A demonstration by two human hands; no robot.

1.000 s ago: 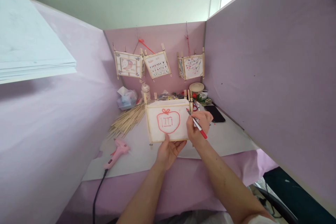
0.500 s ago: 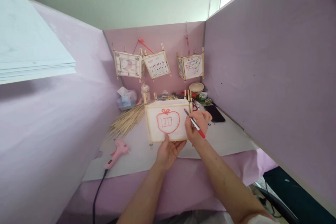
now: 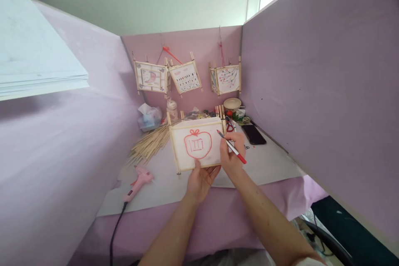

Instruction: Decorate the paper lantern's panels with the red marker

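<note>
A paper lantern (image 3: pixel 179 153) with a frame of thin wooden sticks is held up in front of me, tilted slightly. Its near white panel carries a red line drawing, a rounded fruit-like outline with a bow on top and bar-like strokes inside. My left hand (image 3: pixel 200 181) grips the lantern's lower edge, thumb in front and fingers partly hidden underneath. In my right hand (image 3: pixel 234 151) is a red marker (image 3: pixel 232 148), pinched like a pen. Its tip points at the right part of the panel; whether it touches the paper I cannot tell.
A pink glue gun (image 3: pixel 139 183) with a black cord lies at left, near a bundle of thin sticks (image 3: pixel 149 143). Behind stand a tissue pack (image 3: pixel 150 117) and a jar (image 3: pixel 172 110). A phone (image 3: pixel 254 134) lies at right. Decorated lanterns (image 3: pixel 229 79) hang at the back panel.
The lantern has tilted a little, its left side lower and right side higher. My right hand and the marker have shifted only slightly; both grips are the same.
</note>
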